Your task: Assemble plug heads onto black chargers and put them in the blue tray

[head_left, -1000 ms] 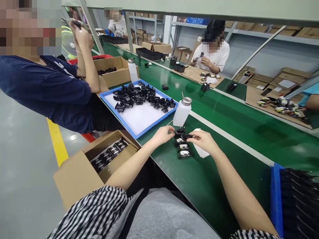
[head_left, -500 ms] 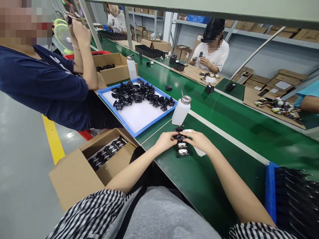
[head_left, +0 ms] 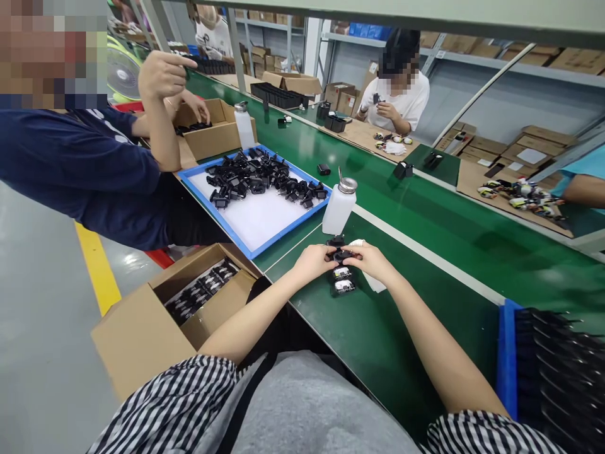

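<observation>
Black plastic power adapter [head_left: 341,255] is gripped between both hands, at twelve o'clock from the person's lap, just above the green bench mat [head_left: 378,353]. Left hand [head_left: 309,261] and right hand [head_left: 371,261] close on it from either side, fingers curled around it. Two black adapters with white labels [head_left: 342,281] lie in line just toward six o'clock, beside a crumpled white cloth [head_left: 374,284]. A white plastic dispenser bottle with a metal top [head_left: 339,205] stands at twelve o'clock, a blue-rimmed white tray [head_left: 215,219] heaped with black adapters lies at ten, and an open cardboard box [head_left: 137,343] sits at eight.
</observation>
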`<state>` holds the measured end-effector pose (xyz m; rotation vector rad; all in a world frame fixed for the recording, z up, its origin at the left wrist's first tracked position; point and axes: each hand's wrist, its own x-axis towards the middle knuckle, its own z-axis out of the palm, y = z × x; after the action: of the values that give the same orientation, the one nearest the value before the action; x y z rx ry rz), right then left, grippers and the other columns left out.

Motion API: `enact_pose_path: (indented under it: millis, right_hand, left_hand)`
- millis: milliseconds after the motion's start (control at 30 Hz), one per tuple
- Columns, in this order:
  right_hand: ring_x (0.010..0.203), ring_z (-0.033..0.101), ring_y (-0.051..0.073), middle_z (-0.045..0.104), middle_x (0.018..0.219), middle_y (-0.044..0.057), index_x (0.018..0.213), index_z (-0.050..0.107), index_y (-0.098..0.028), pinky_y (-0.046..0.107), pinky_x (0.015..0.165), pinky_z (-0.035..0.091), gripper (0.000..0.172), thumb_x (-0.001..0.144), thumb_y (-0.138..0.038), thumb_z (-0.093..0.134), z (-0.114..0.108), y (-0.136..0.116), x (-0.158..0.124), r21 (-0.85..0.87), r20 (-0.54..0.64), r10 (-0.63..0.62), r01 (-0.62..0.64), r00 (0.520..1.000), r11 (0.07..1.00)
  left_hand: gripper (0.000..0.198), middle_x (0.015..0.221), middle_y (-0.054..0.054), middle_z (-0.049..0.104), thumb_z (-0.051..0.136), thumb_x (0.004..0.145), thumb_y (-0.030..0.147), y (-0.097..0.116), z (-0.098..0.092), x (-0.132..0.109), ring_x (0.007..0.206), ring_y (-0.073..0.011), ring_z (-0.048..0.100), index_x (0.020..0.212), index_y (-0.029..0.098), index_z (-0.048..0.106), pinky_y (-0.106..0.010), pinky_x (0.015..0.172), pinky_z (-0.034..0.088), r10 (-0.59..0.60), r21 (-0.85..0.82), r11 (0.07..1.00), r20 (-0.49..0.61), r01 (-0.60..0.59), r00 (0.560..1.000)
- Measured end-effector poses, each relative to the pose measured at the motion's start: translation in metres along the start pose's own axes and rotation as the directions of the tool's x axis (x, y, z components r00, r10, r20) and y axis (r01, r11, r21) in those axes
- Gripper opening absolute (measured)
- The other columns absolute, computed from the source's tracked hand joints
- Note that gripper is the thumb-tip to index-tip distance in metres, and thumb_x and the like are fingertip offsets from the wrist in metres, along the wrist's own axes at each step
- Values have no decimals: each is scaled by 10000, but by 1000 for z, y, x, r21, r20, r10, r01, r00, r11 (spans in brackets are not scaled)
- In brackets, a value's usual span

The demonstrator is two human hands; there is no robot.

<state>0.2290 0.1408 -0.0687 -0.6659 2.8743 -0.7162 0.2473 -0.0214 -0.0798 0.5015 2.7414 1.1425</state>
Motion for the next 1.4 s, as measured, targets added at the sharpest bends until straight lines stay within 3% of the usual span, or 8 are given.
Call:
enact_pose_path:
  millis: [133,433,767,967,1167,1400]
  right_hand:
    - [702,514,157,541,701,20,906,598,-221,260,627,418,250,659,-202,563,-4,-1,1,-22,41,-31,32,999,999]
    - [644,539,131,576,779,22,895,599,-214,258,643,431,246,655,-174,562,0,-2,-5,72,-42,29,-26,999,997]
    - [730,550,164,599,819,24,825,609,-181,266,669,431,222,607,-146,586,0,0,3,138,40,35,-41,999,990]
    - [723,547,172,590,794,9,802,594,-201,283,671,428,211,596,-171,565,-1,7,9,203,106,6,-28,994,979]
    - [677,537,171,577,757,4,751,558,-210,304,636,422,139,616,-216,525,-7,5,10,177,189,-75,42,979,983]
    - [757,527,175,571,790,6,731,553,-207,299,679,418,128,620,-246,504,0,14,10,315,133,-105,58,986,947]
  left_hand:
    - [317,689,-19,608,501,635,246,6,-5,2,665,-158,554,939,180,564,-222,593,398,40,186,982,24,-44,999]
    - [308,716,-29,610,495,636,255,9,-4,4,678,-160,554,927,180,562,-220,588,397,20,259,965,35,-28,999]
    - [224,778,-100,600,500,665,259,27,-14,10,741,-223,559,817,119,586,-284,618,429,-23,471,881,146,-49,989]
    - [182,781,-114,593,497,670,188,40,-14,17,743,-213,564,806,106,588,-272,603,443,-55,509,861,150,-29,987]
    - [219,780,-99,592,502,650,239,31,-14,13,722,-211,564,819,120,574,-278,594,448,-30,501,864,168,-59,985]
    - [230,731,-86,591,453,663,276,26,-11,7,690,-204,566,783,125,577,-271,572,447,-20,501,863,152,-60,988]
